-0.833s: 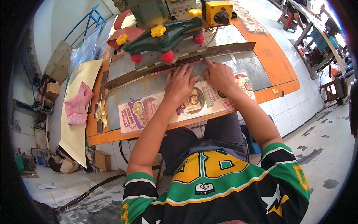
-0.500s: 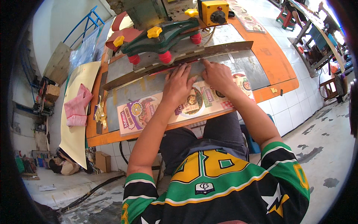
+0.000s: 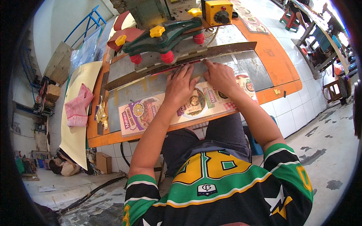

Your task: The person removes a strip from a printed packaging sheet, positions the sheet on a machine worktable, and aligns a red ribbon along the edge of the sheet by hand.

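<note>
My left hand [image 3: 181,84] lies flat with its fingers stretched forward, the tips at a thin red strip [image 3: 164,71] along the metal bar [image 3: 226,49]. Close beside it, my right hand [image 3: 220,77] rests with the index finger pointing at the strip's right end and the other fingers partly curled; I see nothing gripped in it. Under both wrists, printed sheets with food pictures [image 3: 132,117] lie along the table's front edge, partly hidden by my forearms. The bar runs beneath a green press arm [image 3: 166,37] with yellow knobs and red fittings.
A yellow control box [image 3: 217,12] with a black dial stands behind the press. Left on the orange table [image 3: 281,71] lie gold scraps [image 3: 101,115]; beyond them a pink cloth [image 3: 79,105] rests on a cream sheet [image 3: 77,141]. A red stool [image 3: 289,20] stands far right.
</note>
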